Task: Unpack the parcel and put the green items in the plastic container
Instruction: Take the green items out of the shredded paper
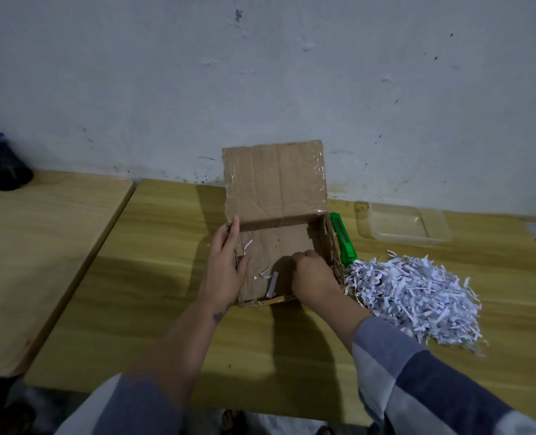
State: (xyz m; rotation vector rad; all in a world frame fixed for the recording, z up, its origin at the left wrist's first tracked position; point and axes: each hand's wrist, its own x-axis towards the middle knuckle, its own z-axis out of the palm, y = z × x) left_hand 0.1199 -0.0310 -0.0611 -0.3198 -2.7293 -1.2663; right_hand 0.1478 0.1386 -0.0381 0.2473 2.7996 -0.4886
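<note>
Wooden table (166, 309) standing against scuffed pale wall (260, 73); second table (40, 246) lying beside it at left. Cardboard box (276, 246) sitting open at centre, flap leaning upright. Left hand (227, 268) resting flat, fingers spread, against box's left wall. Right hand (315, 274) reaching inside, fingers curled; contents of grasp impossible to tell. Green cutter (343, 238) lying just beside box's right wall. Clear plastic container (408, 222) sitting further right, shredded paper (414, 293) piling near it.

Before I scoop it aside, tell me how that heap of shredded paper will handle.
The shredded paper is loose, curly strips, so it likely weighs little and compresses easily. A push would probably scatter strands rather than slide the heap whole. Strays may drop off the table edge nearby.
</note>
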